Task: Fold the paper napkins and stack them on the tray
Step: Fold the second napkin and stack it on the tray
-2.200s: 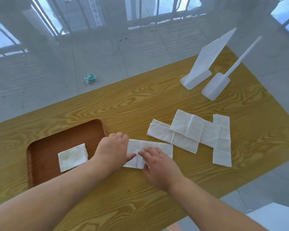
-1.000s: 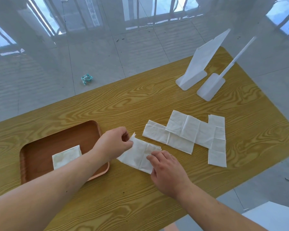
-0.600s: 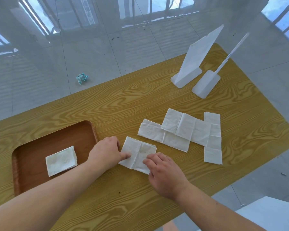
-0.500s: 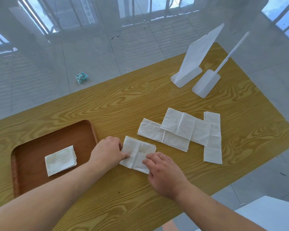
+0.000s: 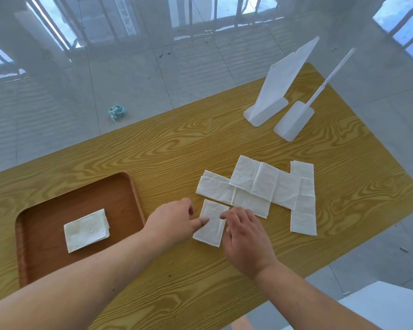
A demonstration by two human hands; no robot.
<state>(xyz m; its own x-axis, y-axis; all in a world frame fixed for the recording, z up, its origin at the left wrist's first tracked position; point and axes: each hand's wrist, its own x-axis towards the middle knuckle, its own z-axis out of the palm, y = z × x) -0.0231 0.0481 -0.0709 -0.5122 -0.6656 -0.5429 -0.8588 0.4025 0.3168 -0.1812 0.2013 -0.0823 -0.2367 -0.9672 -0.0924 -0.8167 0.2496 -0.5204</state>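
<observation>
A small folded white napkin (image 5: 212,222) lies flat on the wooden table (image 5: 167,153) between my hands. My left hand (image 5: 173,221) rests at its left edge, thumb touching the paper. My right hand (image 5: 244,236) hovers at its right edge with fingers spread, fingertips on or just over it. Neither hand grips it. A brown tray (image 5: 45,234) sits at the left with one folded napkin (image 5: 86,231) in it. Three long unfolded napkins (image 5: 260,184) overlap to the right of my hands.
Two white plastic stands (image 5: 272,96) stand at the table's far right. A crumpled teal wrapper (image 5: 116,112) lies on the tiled floor beyond the table. The table's near edge runs just below my right forearm.
The napkin under my hands has been folded once more into a narrower rectangle. Both hands have lifted off their pressing hold and now sit at its edges.
</observation>
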